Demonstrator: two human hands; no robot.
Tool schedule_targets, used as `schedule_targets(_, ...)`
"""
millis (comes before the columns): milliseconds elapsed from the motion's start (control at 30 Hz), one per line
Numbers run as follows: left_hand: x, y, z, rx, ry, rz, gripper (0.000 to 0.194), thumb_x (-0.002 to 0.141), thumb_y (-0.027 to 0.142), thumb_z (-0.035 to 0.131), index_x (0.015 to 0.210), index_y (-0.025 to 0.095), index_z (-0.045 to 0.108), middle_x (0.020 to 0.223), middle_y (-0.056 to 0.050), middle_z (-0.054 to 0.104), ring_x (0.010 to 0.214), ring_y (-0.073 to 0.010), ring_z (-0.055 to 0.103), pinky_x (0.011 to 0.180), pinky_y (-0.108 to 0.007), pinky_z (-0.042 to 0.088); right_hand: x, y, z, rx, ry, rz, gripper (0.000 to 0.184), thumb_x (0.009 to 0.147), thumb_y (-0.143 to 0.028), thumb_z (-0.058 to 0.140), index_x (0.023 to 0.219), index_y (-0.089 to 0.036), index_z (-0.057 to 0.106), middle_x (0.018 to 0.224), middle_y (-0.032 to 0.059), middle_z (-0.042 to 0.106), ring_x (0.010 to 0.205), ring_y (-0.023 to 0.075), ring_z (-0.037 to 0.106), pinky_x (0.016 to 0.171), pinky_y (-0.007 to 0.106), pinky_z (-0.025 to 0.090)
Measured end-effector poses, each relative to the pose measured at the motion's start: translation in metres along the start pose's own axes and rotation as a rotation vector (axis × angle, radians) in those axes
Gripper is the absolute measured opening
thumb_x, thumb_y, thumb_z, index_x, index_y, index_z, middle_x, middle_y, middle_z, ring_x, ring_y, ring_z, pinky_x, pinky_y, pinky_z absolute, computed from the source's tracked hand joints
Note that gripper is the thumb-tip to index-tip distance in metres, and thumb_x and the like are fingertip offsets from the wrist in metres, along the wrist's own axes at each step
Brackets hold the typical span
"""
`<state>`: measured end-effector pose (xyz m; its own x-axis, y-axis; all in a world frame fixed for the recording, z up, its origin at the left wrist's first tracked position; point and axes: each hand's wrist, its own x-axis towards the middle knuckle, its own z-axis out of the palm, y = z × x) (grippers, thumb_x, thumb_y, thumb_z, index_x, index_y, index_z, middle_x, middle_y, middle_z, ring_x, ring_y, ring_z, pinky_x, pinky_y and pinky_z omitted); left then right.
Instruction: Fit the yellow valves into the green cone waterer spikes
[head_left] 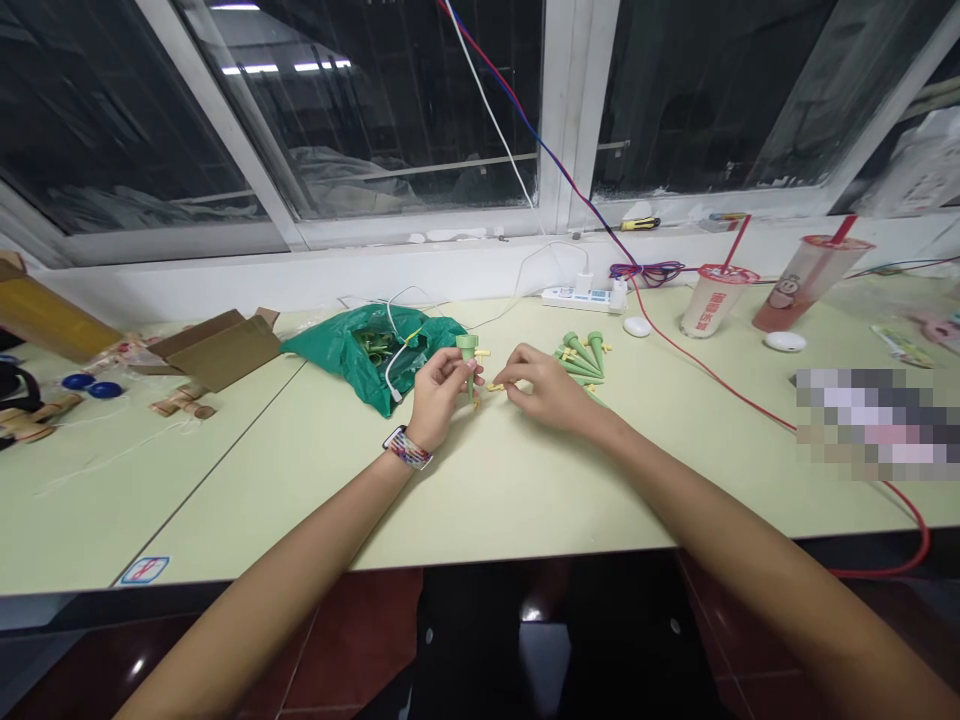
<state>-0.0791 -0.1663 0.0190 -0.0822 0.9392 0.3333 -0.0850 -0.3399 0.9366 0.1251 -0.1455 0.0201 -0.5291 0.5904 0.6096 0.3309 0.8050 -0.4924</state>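
My left hand (439,392), with a watch on its wrist, is closed around a green plant watering spike (468,345). The spike stands upright, wide end up, with a yellow valve piece (484,353) sticking out of its side. Just to the right, my right hand (544,385) pinches a small yellow plastic piece (496,388) between thumb and fingertips. Behind my right hand lies a pile of similar green spikes (589,350) with yellow parts. An opened green plastic bag (337,345) rests left of my left hand, with more green pieces inside.
A power strip (577,298) with cables sits against the wall. Two drink cups, one upright (709,305) and one tilted (806,285), stand at right near white cases (785,342). A red cable (720,375) crosses the table. At left are a cardboard box (217,350) and wooden toys (180,403).
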Motion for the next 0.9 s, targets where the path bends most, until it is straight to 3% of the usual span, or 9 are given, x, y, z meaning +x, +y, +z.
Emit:
schedule_targets(133, -0.0017, 0.0012, 0.0013, -0.053, -0.038, -0.042, 0.035, 0.078, 0.039, 0.083, 0.087, 0.020, 0.054, 0.081, -0.003, 0.070, 0.071, -0.0173, 0.069, 0.057, -0.027, 0.056, 0.0066, -0.0007, 0.0002, 0.282, 0.225, 0.141, 0.015, 0.090, -0.021, 0.067, 0.098, -0.022, 0.079, 0.092, 0.0041, 0.065, 0.083, 0.0171, 0.067, 0.078, 0.032, 0.058)
schedule_targets(267, -0.0047, 0.0004, 0.0037, -0.050, -0.149, -0.081, 0.025, 0.082, 0.034, 0.078, 0.090, 0.019, 0.061, 0.084, -0.004, 0.070, 0.068, -0.0151, 0.067, 0.060, -0.028, 0.055, 0.0084, -0.0012, 0.0063, 0.465, 0.253, 0.235, 0.017, 0.083, -0.027, 0.076, 0.099, -0.020, 0.077, 0.091, 0.0039, 0.071, 0.081, 0.0170, 0.069, 0.075, 0.032, 0.059)
schedule_targets(400, -0.0062, -0.0024, 0.0053, -0.074, -0.222, -0.104, 0.021, 0.083, 0.032, 0.076, 0.091, 0.019, 0.063, 0.085, -0.004, 0.071, 0.064, -0.0138, 0.066, 0.059, -0.027, 0.054, 0.0076, -0.0045, 0.0087, 0.441, 0.260, 0.203, 0.013, 0.083, -0.026, 0.076, 0.095, -0.020, 0.075, 0.089, 0.0034, 0.073, 0.079, 0.0166, 0.070, 0.076, 0.032, 0.060)
schedule_targets(900, -0.0047, -0.0019, 0.0024, -0.097, -0.215, -0.168, 0.022, 0.080, 0.033, 0.078, 0.085, 0.015, 0.066, 0.076, -0.004, 0.071, 0.060, -0.0139, 0.066, 0.058, -0.027, 0.053, 0.0055, -0.0075, 0.0063, 0.298, 0.318, 0.097, 0.005, 0.088, -0.022, 0.071, 0.091, -0.020, 0.074, 0.090, 0.0036, 0.071, 0.078, 0.0156, 0.069, 0.075, 0.031, 0.062)
